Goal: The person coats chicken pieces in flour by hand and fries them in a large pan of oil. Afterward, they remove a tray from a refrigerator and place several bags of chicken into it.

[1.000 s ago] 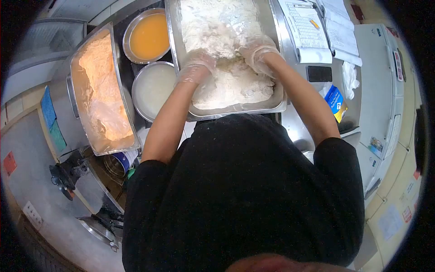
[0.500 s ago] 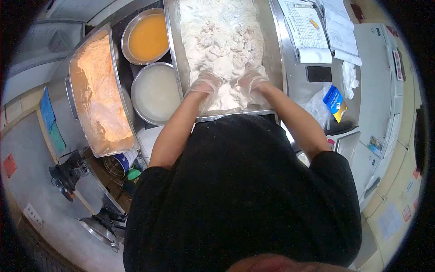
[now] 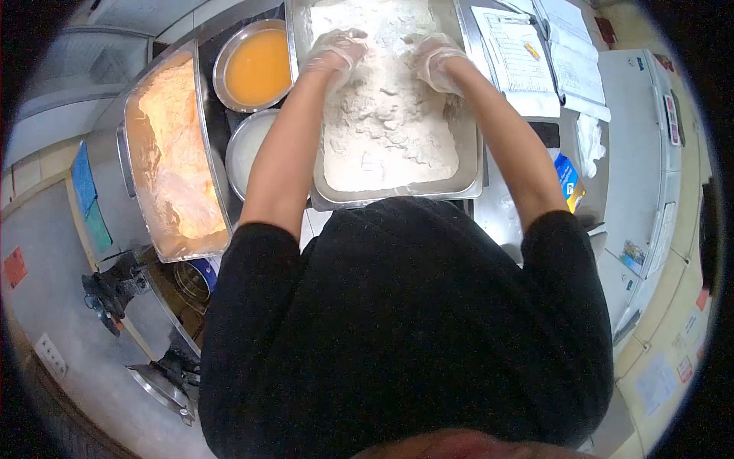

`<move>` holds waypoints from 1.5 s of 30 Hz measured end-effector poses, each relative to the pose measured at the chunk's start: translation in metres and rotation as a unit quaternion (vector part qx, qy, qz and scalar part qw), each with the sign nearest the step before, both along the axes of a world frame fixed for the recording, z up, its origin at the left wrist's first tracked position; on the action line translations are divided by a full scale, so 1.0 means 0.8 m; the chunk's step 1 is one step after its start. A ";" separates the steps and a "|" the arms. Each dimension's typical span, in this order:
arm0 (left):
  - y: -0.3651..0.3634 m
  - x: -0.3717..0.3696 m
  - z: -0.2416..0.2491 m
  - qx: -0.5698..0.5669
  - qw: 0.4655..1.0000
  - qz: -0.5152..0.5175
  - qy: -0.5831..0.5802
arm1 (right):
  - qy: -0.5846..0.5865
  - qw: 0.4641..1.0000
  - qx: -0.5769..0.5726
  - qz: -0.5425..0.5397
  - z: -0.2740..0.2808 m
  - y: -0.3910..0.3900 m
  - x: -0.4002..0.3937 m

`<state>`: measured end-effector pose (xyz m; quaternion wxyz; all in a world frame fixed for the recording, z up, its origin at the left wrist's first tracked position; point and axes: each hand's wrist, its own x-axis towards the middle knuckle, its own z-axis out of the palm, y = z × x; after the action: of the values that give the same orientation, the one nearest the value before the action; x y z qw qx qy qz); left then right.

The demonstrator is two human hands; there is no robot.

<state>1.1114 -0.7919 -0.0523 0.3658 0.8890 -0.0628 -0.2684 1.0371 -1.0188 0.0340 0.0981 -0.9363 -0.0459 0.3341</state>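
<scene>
A deep metal pan point(image 3: 397, 191) of white flour point(image 3: 390, 122) lies in front of me, its surface lumpy through the middle. My left hand point(image 3: 342, 49), in a clear plastic glove, is over the left side of the flour toward the far part of the pan. Its fingers are loosely curved and hold nothing I can see. Opposite it, near the right wall, is my right hand point(image 3: 434, 56), gloved the same way, with fingers bent but apart. Whether the fingertips touch the flour is hard to tell.
Left of the pan stand a bowl of orange liquid point(image 3: 258, 69), a bowl of whitish liquid point(image 3: 245, 149) and a long metal pan point(image 3: 200, 115) of orange-coated food. To the right are open papers point(image 3: 520, 61), a dark phone point(image 3: 544, 134) and a blue-yellow packet point(image 3: 567, 177).
Both hands have moved from the near end of the pan to its far part. Pale lumps that showed at the far part are no longer visible there; flour lies heaped nearer me.
</scene>
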 end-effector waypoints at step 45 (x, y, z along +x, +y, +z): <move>-0.006 -0.187 0.188 0.023 0.998 0.058 0.020 | -0.086 0.981 0.095 -0.146 0.092 0.026 -0.103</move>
<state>0.9615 -0.7966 0.0982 0.3610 0.8939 0.0024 -0.2657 0.9547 -0.9977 0.1078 0.2297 -0.9447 0.0513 0.2284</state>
